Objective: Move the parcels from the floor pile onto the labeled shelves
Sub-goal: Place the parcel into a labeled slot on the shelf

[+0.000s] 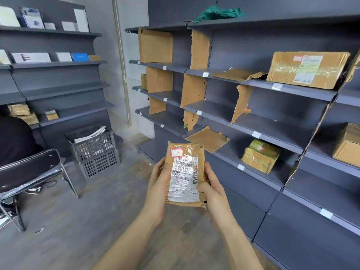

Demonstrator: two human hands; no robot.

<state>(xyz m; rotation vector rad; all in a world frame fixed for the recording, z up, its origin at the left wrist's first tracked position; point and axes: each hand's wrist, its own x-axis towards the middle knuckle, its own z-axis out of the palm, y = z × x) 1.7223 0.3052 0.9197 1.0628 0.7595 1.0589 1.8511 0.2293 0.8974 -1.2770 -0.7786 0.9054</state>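
1. Ahead and to the right of both hands stands the dark shelving (263, 121), its bays split by cardboard dividers (193, 90) and its edges carrying small white tags (256, 134).
2. Up right of the hands a large taped box (306, 69) lies on one shelf; a smaller taped box (260, 155) sits just right of them, lower down.
3. Between the hands is the parcel (185, 174), upright, off the floor and in front of the shelves. The left hand (158, 182) wraps its left edge; the right hand (211, 187) grips the lower right edge.
4. It looks light and fairly stiff, likely slick where taped; holding both long edges suits it.
5. Brown, crumpled, with a white shipping label and a red-bordered sticker (176, 152) with a handwritten mark.
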